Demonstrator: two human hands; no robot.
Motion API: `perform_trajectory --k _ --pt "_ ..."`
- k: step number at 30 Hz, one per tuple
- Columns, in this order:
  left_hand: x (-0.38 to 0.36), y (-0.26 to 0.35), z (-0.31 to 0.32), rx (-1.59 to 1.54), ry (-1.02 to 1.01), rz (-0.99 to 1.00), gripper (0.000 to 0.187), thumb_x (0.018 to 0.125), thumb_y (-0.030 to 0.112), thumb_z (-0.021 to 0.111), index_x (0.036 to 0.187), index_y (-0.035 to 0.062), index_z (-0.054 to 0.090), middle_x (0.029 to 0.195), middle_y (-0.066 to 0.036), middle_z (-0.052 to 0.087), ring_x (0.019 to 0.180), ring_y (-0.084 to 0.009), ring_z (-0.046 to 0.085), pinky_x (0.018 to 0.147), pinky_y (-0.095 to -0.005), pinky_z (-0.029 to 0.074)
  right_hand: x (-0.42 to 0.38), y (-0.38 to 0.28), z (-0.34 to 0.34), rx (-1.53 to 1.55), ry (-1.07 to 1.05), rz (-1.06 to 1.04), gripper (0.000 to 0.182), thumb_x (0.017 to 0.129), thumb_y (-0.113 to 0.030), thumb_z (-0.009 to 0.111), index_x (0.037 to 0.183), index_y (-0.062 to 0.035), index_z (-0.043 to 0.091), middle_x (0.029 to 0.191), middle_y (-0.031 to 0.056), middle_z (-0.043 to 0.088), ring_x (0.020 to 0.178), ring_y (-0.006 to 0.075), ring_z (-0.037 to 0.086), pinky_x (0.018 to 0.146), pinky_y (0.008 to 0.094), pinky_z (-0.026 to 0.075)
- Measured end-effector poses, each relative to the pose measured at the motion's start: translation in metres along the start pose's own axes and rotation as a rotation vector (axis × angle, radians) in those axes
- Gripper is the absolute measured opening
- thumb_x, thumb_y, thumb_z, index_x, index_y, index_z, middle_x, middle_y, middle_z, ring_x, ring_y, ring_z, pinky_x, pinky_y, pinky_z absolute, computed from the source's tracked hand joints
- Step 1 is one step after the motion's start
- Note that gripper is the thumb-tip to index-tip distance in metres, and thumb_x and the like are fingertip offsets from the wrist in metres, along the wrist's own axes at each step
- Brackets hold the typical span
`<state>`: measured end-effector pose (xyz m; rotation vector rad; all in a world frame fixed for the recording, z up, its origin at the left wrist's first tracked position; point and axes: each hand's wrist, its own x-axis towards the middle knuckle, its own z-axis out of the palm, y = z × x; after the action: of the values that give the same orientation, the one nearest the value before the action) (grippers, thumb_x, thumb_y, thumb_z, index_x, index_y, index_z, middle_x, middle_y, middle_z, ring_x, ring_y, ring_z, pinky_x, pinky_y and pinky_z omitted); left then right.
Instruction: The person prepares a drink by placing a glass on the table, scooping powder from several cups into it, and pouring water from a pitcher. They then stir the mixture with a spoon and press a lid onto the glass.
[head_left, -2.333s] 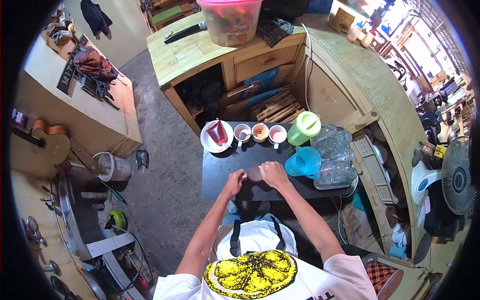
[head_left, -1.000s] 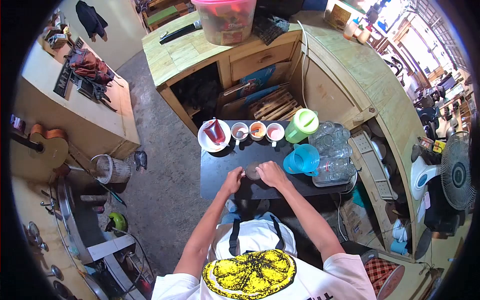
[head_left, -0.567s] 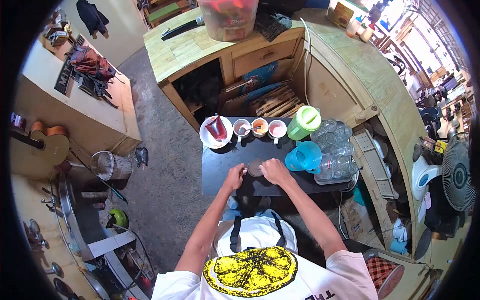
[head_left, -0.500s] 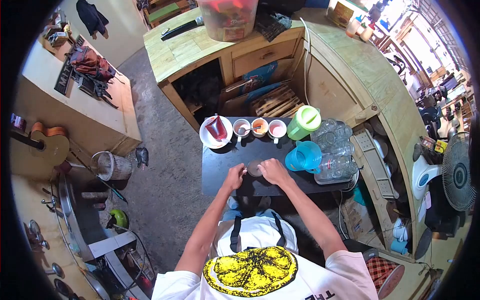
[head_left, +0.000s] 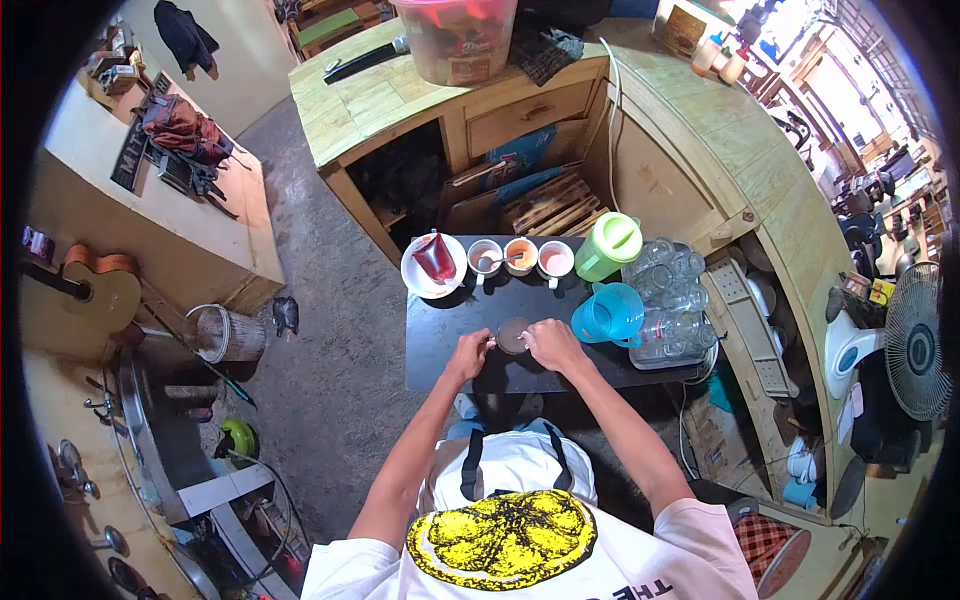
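A round, brownish-grey cup (head_left: pixel 512 336) stands near the front of the dark table (head_left: pixel 430 345), between my two hands. My left hand (head_left: pixel 470 355) is closed at the cup's left side, with the fingertips pinched where a handle appears to be. At the right rim, my right hand (head_left: pixel 553 346) has its fingers drawn together; a small pale bit shows at the fingertips, too small to name. Beyond the hands, a white bowl (head_left: pixel 408 270) holds a red packet (head_left: pixel 434 258). Beside it stand a cup with a spoon (head_left: pixel 486 262), an orange-filled cup (head_left: pixel 520 257) and a pink-filled cup (head_left: pixel 555 260).
A blue jug (head_left: pixel 608 313) stands right of my right hand, with a green lidded pitcher (head_left: pixel 608 248) behind it. Several clear glasses (head_left: pixel 668 335) crowd a tray at the table's right end. A wooden counter (head_left: pixel 390 100) runs behind, and a fan (head_left: pixel 910 345) stands far right.
My right hand has shifted slightly to the right, so more of the cup's top shows. My left hand stays at the cup's left side.
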<state>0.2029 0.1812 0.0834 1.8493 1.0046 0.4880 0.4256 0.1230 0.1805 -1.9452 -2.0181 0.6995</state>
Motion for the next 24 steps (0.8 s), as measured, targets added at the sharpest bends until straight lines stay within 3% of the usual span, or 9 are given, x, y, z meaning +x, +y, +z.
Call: perform_trajectory --k 5,8,11,14,20,24 --pt "-0.001 -0.003 0.001 -0.027 -0.005 -0.011 0.014 0.096 0.009 0.061 0.100 -0.0039 0.059 0.088 -0.027 0.064 0.083 -0.0449 0.063 0.071 -0.0435 0.048 0.002 -0.010 -0.006 0.107 0.057 0.009 0.034 0.095 -0.026 0.059 0.081 0.0018 0.071 0.084 0.0243 0.069 0.082 0.0418 0.068 0.077 0.0505 0.054" --pt "-0.001 0.027 -0.013 0.050 -0.106 -0.164 0.016 0.096 0.010 0.062 0.102 -0.0045 0.060 0.092 -0.026 0.068 0.087 -0.0387 0.069 0.075 -0.0423 0.051 0.005 -0.004 0.000 0.050 0.142 0.058 0.034 0.095 -0.027 0.059 0.080 0.0016 0.070 0.084 0.0239 0.070 0.083 0.0412 0.068 0.077 0.0504 0.054" --pt "-0.003 0.008 -0.003 -0.069 -0.035 -0.097 0.020 0.096 0.013 0.063 0.106 -0.0048 0.063 0.095 -0.022 0.071 0.091 -0.0316 0.071 0.080 -0.0406 0.054 0.004 -0.003 0.000 -0.025 0.144 0.078 0.034 0.096 -0.026 0.058 0.080 0.0013 0.071 0.084 0.0233 0.070 0.083 0.0408 0.069 0.077 0.0505 0.054" --pt "-0.002 0.014 -0.007 -0.081 -0.069 -0.165 0.025 0.096 0.016 0.064 0.110 -0.0044 0.064 0.099 -0.020 0.072 0.095 -0.0284 0.072 0.084 -0.0399 0.056 0.001 -0.006 -0.004 -0.073 0.077 0.094 0.033 0.096 -0.026 0.058 0.081 0.0009 0.072 0.083 0.0228 0.070 0.082 0.0409 0.069 0.077 0.0510 0.054" --pt "0.000 0.021 -0.014 -0.042 -0.117 -0.214 0.029 0.096 0.022 0.065 0.110 -0.0033 0.065 0.101 -0.020 0.072 0.096 -0.0274 0.072 0.084 -0.0397 0.056 0.000 -0.014 0.003 0.007 0.031 0.109 0.033 0.096 -0.026 0.057 0.084 0.0008 0.073 0.084 0.0246 0.070 0.082 0.0434 0.068 0.077 0.0531 0.054" --pt "0.000 0.016 -0.015 -0.023 -0.113 -0.143 0.026 0.096 0.019 0.064 0.110 -0.0030 0.067 0.096 -0.018 0.074 0.091 -0.0263 0.073 0.081 -0.0395 0.056 0.002 -0.019 0.001 0.083 0.073 0.114 0.034 0.096 -0.026 0.057 0.083 0.0016 0.072 0.085 0.0253 0.069 0.083 0.0437 0.068 0.078 0.0531 0.054"
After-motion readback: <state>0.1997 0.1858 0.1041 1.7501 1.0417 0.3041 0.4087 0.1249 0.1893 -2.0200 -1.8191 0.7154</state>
